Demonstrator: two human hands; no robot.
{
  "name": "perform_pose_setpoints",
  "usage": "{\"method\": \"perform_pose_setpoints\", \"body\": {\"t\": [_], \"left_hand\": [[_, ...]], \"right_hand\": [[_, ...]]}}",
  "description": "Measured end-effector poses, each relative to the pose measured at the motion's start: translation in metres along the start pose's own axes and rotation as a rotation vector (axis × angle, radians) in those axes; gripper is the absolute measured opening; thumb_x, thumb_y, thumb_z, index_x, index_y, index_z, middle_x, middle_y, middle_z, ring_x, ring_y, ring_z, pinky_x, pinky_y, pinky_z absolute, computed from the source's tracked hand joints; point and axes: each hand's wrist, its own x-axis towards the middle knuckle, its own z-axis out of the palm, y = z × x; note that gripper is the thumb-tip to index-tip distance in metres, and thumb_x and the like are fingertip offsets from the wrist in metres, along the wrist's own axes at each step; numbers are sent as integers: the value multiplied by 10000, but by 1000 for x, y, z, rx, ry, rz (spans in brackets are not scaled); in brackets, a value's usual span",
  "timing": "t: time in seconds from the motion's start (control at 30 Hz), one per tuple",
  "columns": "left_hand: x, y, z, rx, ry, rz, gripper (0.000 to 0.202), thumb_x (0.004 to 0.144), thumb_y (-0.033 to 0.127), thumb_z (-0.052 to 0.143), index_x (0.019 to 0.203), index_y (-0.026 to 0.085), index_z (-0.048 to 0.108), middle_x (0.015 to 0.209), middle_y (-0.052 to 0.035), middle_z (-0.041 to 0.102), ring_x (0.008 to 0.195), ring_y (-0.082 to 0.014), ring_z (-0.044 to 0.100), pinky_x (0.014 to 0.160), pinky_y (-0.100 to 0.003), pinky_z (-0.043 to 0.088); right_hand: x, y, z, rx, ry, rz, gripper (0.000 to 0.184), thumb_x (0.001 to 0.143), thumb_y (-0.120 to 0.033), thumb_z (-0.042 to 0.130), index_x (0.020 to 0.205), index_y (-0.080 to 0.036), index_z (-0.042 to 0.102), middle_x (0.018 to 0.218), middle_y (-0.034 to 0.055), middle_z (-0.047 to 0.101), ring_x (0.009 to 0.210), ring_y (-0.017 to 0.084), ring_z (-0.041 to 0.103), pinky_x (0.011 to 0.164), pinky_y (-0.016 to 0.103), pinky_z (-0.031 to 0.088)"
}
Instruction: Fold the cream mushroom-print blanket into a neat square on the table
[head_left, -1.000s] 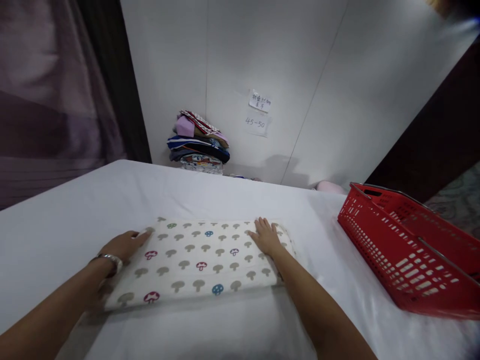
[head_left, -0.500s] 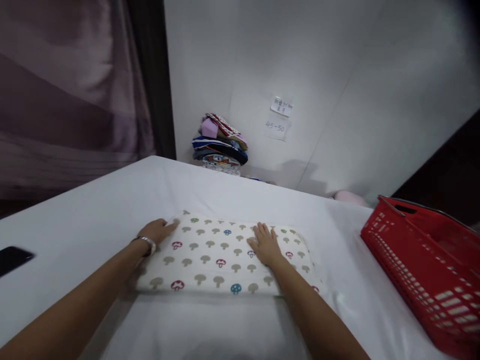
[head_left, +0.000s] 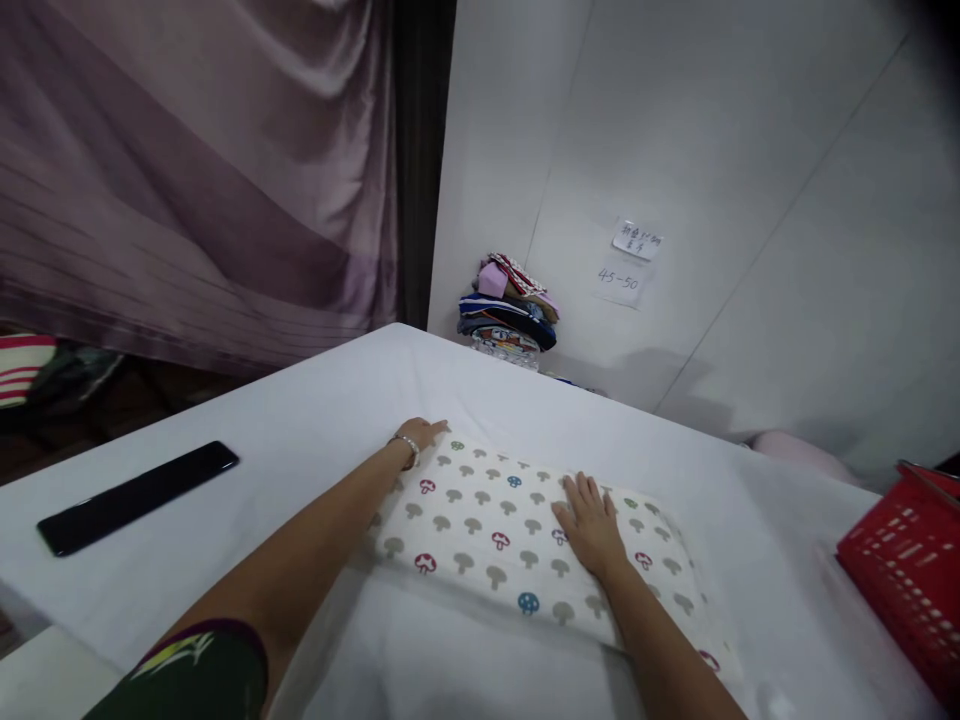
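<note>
1. Everything's shifted right since half a second ago because the view has swung left; the white fabric piece printed with mushrooms (head_left: 480, 545) now sits right of centre, lying flat on the white sheet-covered table (head_left: 322, 405).
2. Left hand (head_left: 421, 433), the one with the silvery bracelet (head_left: 409, 452), is up at the fabric's far left corner. Can't tell if it's actually pinching or just touching.
3. Right hand (head_left: 592, 525) is well apart from it, palm down on the fabric with fingers spread, gripping nothing.
4. Risk, imo: if that palm drags sideways while pressing, the print bunches into creases. A tug on the corner could skew the edges too, and the loose-looking sheet could slide along with it.
5. Further out, a glossy black flat slab, phone-like (head_left: 139, 497), lies left of the left forearm. A wide elbow swing might knock it.
6. Red plastic slotted basket (head_left: 907, 570) is at the right, partly cut off. Multicoloured folded textile stack (head_left: 510, 310) is by the back wall.
</note>
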Motion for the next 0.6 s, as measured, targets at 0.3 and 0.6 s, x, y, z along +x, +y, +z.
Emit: {"method": "perform_pose_setpoints", "body": {"t": [0.3, 0.6], "left_hand": [[-10, -4, 10, 148, 69, 34, 327, 827, 391, 401, 957, 190, 624, 1014, -113, 670, 959, -256, 607, 766, -327, 454], [-4, 2, 8, 208, 28, 237, 373, 814, 380, 412, 1077, 199, 606, 1185, -104, 585, 1093, -226, 536, 915, -305, 391]], "right_hand": [[1, 0, -6, 21, -27, -25, 546, 915, -503, 258, 1397, -249, 300, 1486, 36, 194, 1368, 218, 128, 1090, 459, 112], [0, -1, -11, 35, -28, -22, 541, 918, -502, 256, 1395, -252, 302, 1486, 32, 195, 1368, 211, 127, 1090, 458, 119]]}}
